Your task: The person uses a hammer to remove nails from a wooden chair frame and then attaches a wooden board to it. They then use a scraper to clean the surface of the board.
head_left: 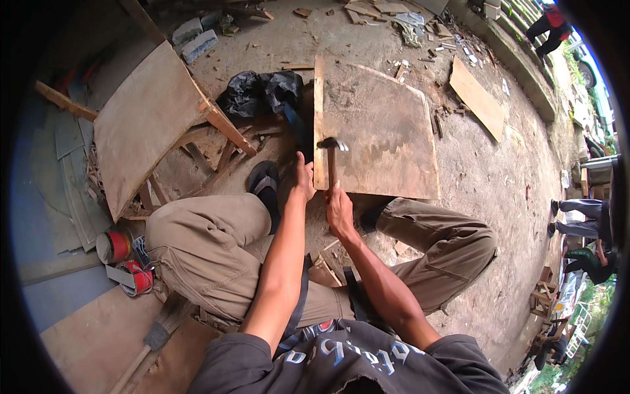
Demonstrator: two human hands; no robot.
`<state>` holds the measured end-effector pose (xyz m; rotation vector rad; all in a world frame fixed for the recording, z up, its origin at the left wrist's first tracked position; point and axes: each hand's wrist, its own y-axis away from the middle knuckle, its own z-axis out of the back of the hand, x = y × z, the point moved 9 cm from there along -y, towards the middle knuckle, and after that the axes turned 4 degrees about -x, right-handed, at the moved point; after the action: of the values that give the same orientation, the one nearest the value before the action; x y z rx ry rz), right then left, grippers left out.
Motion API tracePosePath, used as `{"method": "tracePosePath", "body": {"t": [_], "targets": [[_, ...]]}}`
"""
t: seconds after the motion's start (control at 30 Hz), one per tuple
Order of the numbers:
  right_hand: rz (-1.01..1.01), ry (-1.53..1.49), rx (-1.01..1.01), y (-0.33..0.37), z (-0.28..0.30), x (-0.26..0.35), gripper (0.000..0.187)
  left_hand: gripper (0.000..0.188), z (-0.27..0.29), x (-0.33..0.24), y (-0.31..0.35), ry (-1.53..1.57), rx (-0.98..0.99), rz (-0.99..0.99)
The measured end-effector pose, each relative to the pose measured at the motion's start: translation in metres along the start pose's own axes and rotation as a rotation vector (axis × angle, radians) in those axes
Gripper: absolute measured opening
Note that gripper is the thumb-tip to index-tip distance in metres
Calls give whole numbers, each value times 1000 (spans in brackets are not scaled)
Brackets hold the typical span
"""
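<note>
My right hand [339, 211] is closed round the wooden handle of a claw hammer [331, 164]. The hammer's dark head lies over the left side of a stained wooden panel [380, 131], close to a pale wood strip [319, 118] along that edge. At the panel's lower left corner, my left hand [304, 178] grips the edge with its thumb pointing up; its other fingers are partly hidden by the wood. The panel stands between my feet, in front of my bent knees. Whether the hammer touches the wood, I cannot tell.
Left stands a wooden frame with a plywood face [151, 125]. Beyond my left foot lies a black plastic bag [262, 92]. Red-labelled cans [118, 246] sit by my left knee. A loose board [477, 98] and scraps lie on the concrete. Other people [551, 29] are at far right.
</note>
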<state>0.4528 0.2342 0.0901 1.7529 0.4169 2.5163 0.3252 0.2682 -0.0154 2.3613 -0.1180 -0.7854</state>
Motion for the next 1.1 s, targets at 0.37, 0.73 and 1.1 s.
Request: {"method": "tracePosePath", "body": {"t": [0.37,0.73,1.1], "targets": [[110,246,-9,-13,5,-2,51,108,10,4,4,-193,-91,-16],[66,169,4,-17,15,-3,49,107,-4,4,9,-226,-108,7],[71,-15,-152,-19,54,36,45,93,-4,9,1,-179,-62,13]]}}
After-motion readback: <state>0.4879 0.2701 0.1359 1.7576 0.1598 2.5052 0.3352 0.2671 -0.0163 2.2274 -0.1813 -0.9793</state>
